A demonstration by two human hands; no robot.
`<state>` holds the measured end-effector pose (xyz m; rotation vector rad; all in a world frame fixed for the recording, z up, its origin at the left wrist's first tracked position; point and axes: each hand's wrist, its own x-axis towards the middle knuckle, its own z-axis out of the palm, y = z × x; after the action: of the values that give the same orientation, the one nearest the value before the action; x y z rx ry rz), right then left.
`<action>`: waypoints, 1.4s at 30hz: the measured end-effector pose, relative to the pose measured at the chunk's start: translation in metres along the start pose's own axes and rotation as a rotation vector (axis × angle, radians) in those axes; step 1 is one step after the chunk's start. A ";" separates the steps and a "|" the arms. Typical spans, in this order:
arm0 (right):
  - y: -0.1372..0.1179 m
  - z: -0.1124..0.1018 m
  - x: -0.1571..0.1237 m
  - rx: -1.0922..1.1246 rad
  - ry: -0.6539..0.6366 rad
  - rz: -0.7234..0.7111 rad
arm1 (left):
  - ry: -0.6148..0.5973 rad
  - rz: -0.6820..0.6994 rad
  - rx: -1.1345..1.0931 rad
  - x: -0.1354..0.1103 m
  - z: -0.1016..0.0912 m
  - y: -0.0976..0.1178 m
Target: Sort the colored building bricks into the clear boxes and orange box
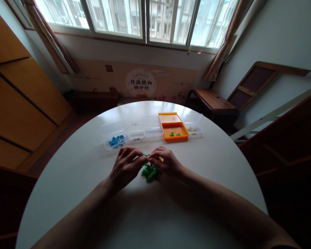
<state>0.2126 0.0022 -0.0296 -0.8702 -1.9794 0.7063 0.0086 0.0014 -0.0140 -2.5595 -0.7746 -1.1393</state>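
Above a small pile of mostly green toy building bricks [150, 173], my left hand [126, 166] and my right hand [167, 160] come together at the fingertips. Both are closed in a pinch. Whatever sits between those fingers is too small and too covered to make out. A yellow piece [161, 159] shows beside my right fingers. Some dark and blue bits lie among the green ones, and a few green pieces peek out behind the fingertips.
Beyond my hands stand a clear box with blue bricks [116, 141], clear open boxes [153, 129], an orange box [175, 139] holding a few green bricks, and a clear box with cream-coloured pieces [191, 130]. All rest on a round white table [75, 180].
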 end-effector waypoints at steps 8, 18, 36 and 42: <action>0.004 0.003 -0.001 -0.018 0.050 -0.062 | 0.039 0.003 -0.013 -0.003 0.002 -0.002; 0.003 0.004 -0.001 -0.101 0.078 -0.092 | 0.069 0.018 -0.021 0.001 0.000 -0.001; 0.010 0.000 -0.007 -0.159 0.091 -0.025 | 0.504 -0.826 0.113 -0.020 0.001 -0.061; 0.013 0.000 -0.008 -0.164 0.099 -0.017 | 0.499 -0.952 0.102 -0.025 0.002 -0.069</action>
<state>0.2195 0.0040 -0.0430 -0.9658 -1.9728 0.4867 -0.0424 0.0500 -0.0336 -1.6406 -1.8950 -1.7941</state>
